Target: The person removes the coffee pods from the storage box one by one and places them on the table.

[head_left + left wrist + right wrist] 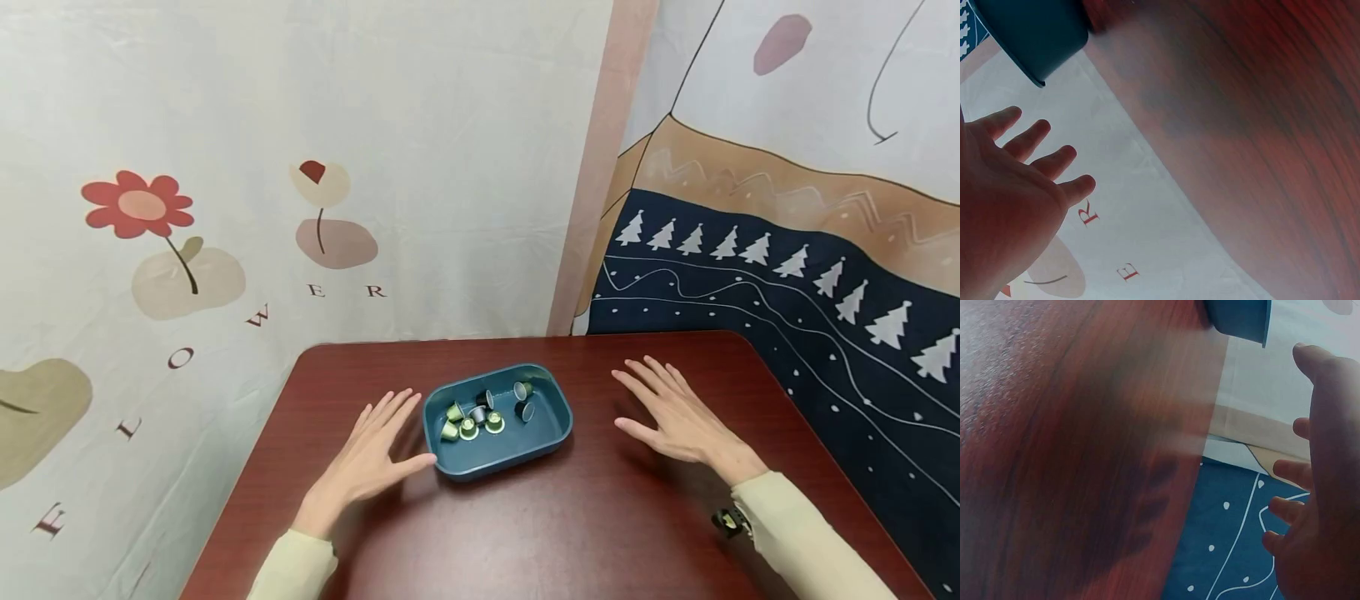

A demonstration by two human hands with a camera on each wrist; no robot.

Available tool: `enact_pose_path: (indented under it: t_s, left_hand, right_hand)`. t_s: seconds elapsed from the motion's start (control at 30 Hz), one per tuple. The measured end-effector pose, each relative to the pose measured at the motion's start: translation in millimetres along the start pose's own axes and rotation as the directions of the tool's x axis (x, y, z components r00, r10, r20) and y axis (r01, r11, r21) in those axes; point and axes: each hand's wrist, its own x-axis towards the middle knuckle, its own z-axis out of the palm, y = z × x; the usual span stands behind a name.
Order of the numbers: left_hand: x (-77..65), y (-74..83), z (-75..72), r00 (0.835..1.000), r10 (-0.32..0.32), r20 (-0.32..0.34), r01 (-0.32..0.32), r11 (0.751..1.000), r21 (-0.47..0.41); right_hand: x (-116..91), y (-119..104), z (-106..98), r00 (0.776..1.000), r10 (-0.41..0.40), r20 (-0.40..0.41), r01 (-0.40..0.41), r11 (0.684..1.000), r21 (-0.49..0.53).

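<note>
If you check the head view, what are the tray (510,447) and its contents like?

Tray's dark teal, smooth, slightly shiny: a rounded-corner rectangle with a thin rim. Small cup-shaped capsules (468,428) inside, mostly green, a couple dark, one silvery. Two green ones stand on their wide rims; others lie tipped over. Table (517,533) is glossy red-brown with wood grain.

Grip?

Both wide, fingers spread, holding nothing. My left hand (371,458) is just beside the tray's left end, thumb at the near-left corner. My right hand (675,421) is well apart, off its right side. Tray sits between, nearer the left, slightly slanted.

Anything unclear?

Can't tell whether that thumb touches the rim. Both wrist views crop the tray to one corner, inside hidden. Capsule markings too small to read.
</note>
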Motion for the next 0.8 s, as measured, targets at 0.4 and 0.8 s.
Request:
enact_pose_path:
  t_s: [0.4,0.8]
  left_hand:
    - [3.6,9.2,3.9,1.000,0.010,0.023,-0.009,1.000,-0.013]
    - [7.9,13.7,10.3,0.999,0.021,0.042,-0.020,0.999,-0.025]
  right_hand:
    - [9,-6,2,1.000,-0.013,0.013,0.013,1.000,0.020]
    - [24,-18,4,0.997,-0.073,-0.019,0.074,0.997,0.038]
